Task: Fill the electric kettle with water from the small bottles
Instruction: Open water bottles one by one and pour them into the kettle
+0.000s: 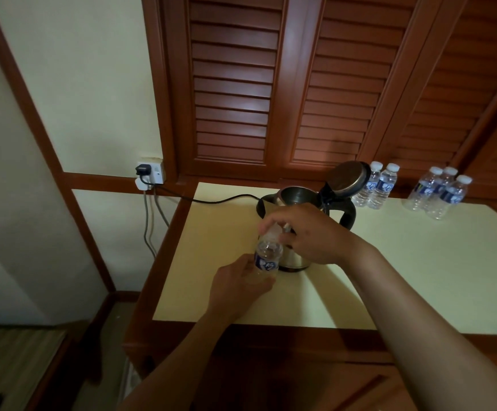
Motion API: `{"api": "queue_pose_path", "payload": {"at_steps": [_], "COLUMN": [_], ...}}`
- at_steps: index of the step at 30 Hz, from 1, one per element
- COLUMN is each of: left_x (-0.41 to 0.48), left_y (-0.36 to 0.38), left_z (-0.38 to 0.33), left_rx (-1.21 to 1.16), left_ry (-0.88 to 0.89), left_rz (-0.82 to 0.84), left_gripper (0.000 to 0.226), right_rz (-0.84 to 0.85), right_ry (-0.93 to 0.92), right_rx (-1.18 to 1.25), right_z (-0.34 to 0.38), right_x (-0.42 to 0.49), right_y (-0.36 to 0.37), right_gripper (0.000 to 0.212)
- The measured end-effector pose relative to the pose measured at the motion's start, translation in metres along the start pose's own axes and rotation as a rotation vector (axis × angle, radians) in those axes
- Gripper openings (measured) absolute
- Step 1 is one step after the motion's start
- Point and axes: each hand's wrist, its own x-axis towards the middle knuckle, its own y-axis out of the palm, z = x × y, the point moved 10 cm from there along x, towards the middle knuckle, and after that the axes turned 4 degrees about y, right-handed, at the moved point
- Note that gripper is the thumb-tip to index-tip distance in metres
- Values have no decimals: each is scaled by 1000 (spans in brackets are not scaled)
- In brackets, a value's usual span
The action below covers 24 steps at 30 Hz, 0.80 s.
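Your left grip (pixel 238 281) wraps the small bottle (pixel 267 258) low down; your right grip (pixel 309 232) pinches its cap (pixel 272 230) above. It's probably light, thin plastic, so squeeze gently.

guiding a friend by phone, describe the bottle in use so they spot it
On the pale table, find the kettle with its lid up. The bottle is in front of it, gripped by the left hand, right hand on top; the other bottles stand alone at the back.
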Motion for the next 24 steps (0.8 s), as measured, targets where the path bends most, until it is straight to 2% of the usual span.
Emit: {"api": "queue_pose_path", "payload": {"at_steps": [3,7,13,19,24], "left_x": [0,0,-1,2,3], "left_y": [0,-1,0,3,1], "left_z": [-2,-4,-3,-4,1], "left_rx": [-1,-14,-31,-1,-2], "left_ry": [0,1,4,31,5], "left_rz": [3,-3,-9,-1,-2], "left_gripper": [45,45,41,44,42], "right_rz": [17,-21,-115,-105,-92], "right_ry": [3,-21,-15,71,-7], "right_rx": [10,-15,-98,-217,-90], "right_z": [-4,-4,-1,-4,-3], "right_x": [0,2,7,10,1], "right_y": [1,-2,-8,-11,-8], "right_gripper": [41,30,30,41,32]}}
